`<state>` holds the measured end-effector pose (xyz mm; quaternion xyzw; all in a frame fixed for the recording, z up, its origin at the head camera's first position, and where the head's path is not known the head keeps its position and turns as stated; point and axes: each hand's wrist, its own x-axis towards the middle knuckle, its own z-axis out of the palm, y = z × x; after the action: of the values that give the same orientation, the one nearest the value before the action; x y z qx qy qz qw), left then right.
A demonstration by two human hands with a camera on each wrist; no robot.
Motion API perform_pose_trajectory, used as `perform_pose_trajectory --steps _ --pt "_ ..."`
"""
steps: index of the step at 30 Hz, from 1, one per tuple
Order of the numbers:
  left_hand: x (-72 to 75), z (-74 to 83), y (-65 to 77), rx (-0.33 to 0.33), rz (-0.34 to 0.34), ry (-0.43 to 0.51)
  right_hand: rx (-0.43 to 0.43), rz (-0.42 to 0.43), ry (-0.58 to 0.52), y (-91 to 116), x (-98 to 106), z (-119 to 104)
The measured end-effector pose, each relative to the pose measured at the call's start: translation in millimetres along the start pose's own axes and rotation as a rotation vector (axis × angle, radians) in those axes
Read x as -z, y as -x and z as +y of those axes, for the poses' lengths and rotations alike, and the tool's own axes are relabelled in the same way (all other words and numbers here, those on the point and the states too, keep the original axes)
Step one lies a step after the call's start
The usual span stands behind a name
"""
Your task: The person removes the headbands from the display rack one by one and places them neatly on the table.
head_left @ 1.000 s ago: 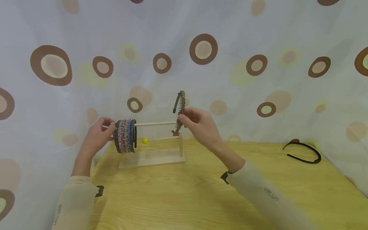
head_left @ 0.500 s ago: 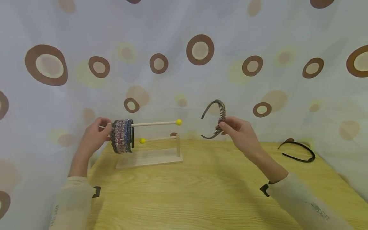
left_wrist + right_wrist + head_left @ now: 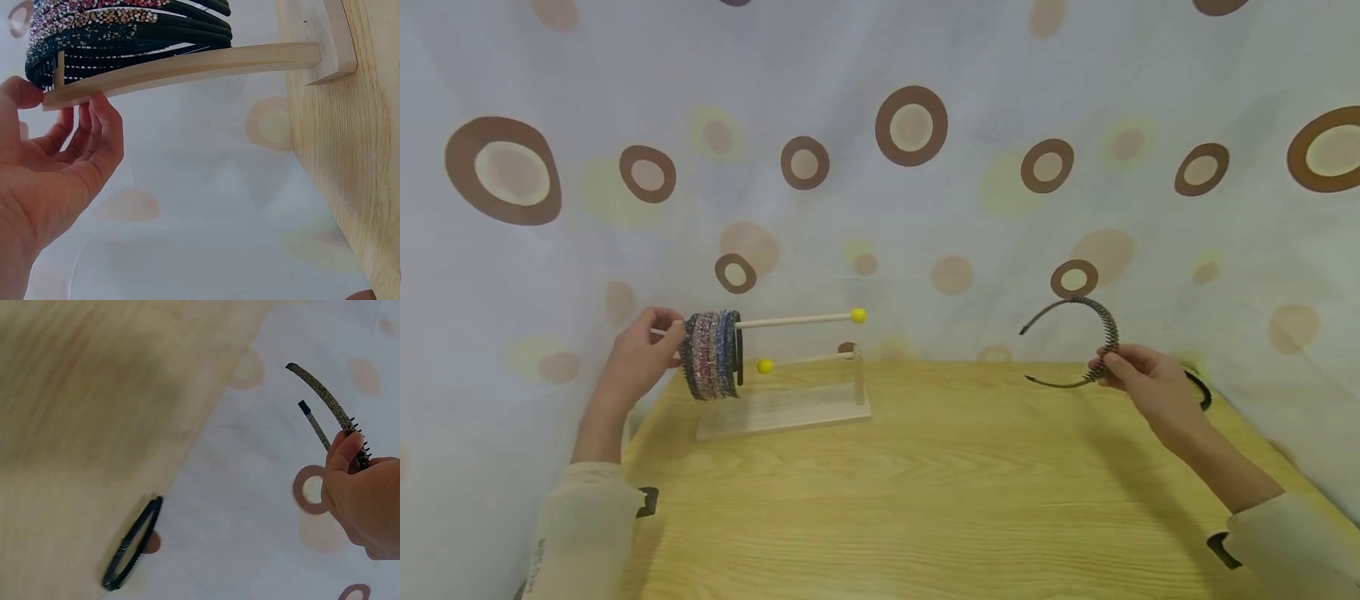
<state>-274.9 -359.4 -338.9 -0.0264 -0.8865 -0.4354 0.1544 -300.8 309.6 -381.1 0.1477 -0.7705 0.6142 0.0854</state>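
Note:
My left hand (image 3: 638, 358) pinches the top end of the stand's wooden upright (image 3: 206, 67), thumb on one side and fingers on the other. Right beside it, several glittery headbands (image 3: 711, 354) in dark, pink, silver and blue hang together on the stand's upper rod (image 3: 797, 321). A yellow ball (image 3: 858, 316) caps that rod's free end. Out to the right, above the table, my right hand (image 3: 1157, 392) holds a toothed headband (image 3: 1107, 323) between thumb and fingers. Its two ends point left, away from the hand, and the gripped part is partly covered.
The stand's wooden base (image 3: 782, 414) rests on the wood-grain table (image 3: 880, 508). A lower rod (image 3: 808, 361) has its own yellow ball (image 3: 764, 367). Another dark headband (image 3: 134, 544) lies at the table's far right, partly behind my right hand. A patterned curtain (image 3: 970, 225) hangs behind.
My right hand has carried the toothed headband off the upper rod's free end and moved right and slightly down, turning it to show its curve. The left hand keeps its hold.

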Motion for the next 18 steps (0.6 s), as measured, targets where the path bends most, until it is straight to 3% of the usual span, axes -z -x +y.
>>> perform_pose_trajectory --steps 7,11,18 --pt "2.3 -2.6 -1.1 -0.012 0.014 0.008 -0.124 0.006 -0.141 23 54 38" --pt "1.5 -3.6 -0.7 -0.018 0.016 0.012 -0.273 -0.011 -0.241 31 82 46" --pt "5.3 -1.1 1.6 -0.029 0.020 -0.014 -0.580 -0.075 -0.592 40 127 54"
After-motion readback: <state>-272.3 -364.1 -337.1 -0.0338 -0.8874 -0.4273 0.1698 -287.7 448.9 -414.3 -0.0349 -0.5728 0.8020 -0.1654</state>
